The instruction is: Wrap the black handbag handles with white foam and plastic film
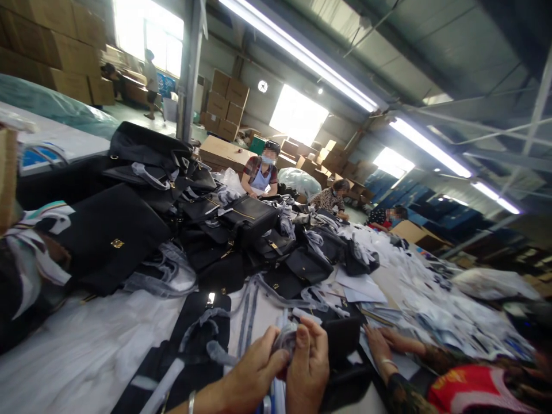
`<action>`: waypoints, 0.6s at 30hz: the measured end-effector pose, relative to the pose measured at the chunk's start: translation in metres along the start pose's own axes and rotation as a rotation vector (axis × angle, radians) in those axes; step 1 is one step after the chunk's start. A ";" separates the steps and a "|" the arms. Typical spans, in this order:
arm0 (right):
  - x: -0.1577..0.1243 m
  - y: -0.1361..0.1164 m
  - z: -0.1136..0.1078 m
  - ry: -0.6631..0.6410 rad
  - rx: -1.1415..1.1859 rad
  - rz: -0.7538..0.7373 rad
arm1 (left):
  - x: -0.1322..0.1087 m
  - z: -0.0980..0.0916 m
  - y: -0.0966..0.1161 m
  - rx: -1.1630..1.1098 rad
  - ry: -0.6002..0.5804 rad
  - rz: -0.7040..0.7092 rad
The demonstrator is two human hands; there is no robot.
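Close in front of me, my left hand [255, 368] and my right hand [308, 359] meet with fingers closed around a plastic-wrapped strap [286, 338]. The strap looks bunched up, dark under cloudy film, and the fingers cover part of it. Just left of my hands lies a black bag [200, 333] with a gold clasp [211, 299] and film-wrapped straps across it. A black flap or wallet-like piece [342, 336] is beside my right hand.
Black bags [250, 215] are heaped ahead and to the left. White wrapping [99, 345] spreads at lower left. On the right, a co-worker's hands [383, 345] rest on papers, close to mine. Other people work across the table, with cartons [226, 103] behind.
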State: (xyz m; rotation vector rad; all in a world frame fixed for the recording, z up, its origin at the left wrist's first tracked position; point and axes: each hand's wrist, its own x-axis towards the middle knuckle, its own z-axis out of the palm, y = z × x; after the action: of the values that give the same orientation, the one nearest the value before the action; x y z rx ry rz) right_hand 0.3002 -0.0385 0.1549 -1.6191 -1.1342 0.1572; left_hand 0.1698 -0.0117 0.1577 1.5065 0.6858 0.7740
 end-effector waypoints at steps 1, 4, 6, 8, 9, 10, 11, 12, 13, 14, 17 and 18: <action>-0.002 0.001 0.002 0.009 0.025 0.034 | -0.001 0.003 -0.004 -0.022 0.032 -0.015; 0.001 -0.002 -0.006 -0.185 0.052 0.025 | -0.001 -0.001 -0.011 0.089 0.058 0.002; 0.011 -0.008 -0.017 -0.391 -0.003 -0.061 | 0.002 -0.013 -0.011 0.288 -0.014 0.051; 0.021 -0.014 -0.027 -0.564 -0.105 -0.180 | 0.006 -0.026 -0.007 0.510 -0.127 0.094; 0.025 -0.017 -0.030 -0.616 -0.149 -0.242 | 0.009 -0.032 -0.003 0.594 -0.179 0.109; 0.027 -0.018 -0.031 -0.639 -0.177 -0.293 | 0.011 -0.036 0.000 0.644 -0.221 0.120; 0.028 -0.017 -0.031 -0.639 -0.187 -0.330 | 0.013 -0.038 0.003 0.646 -0.247 0.119; 0.027 -0.016 -0.029 -0.609 -0.185 -0.344 | 0.014 -0.037 0.006 0.600 -0.251 0.105; 0.024 -0.013 -0.025 -0.549 -0.177 -0.333 | 0.014 -0.035 0.007 0.516 -0.232 0.086; 0.019 -0.009 -0.020 -0.464 -0.170 -0.297 | 0.013 -0.030 0.007 0.413 -0.191 0.066; -0.001 0.007 0.001 -0.168 -0.131 -0.128 | 0.007 -0.009 -0.001 0.166 0.007 0.029; -0.008 0.012 0.008 -0.081 -0.108 -0.075 | 0.005 -0.003 -0.006 0.122 0.066 0.022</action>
State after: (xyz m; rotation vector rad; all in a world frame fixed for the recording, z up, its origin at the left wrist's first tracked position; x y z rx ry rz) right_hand 0.2985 -0.0381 0.1388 -1.6751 -1.2824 0.1155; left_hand 0.1707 -0.0058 0.1522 1.6072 0.7786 0.8135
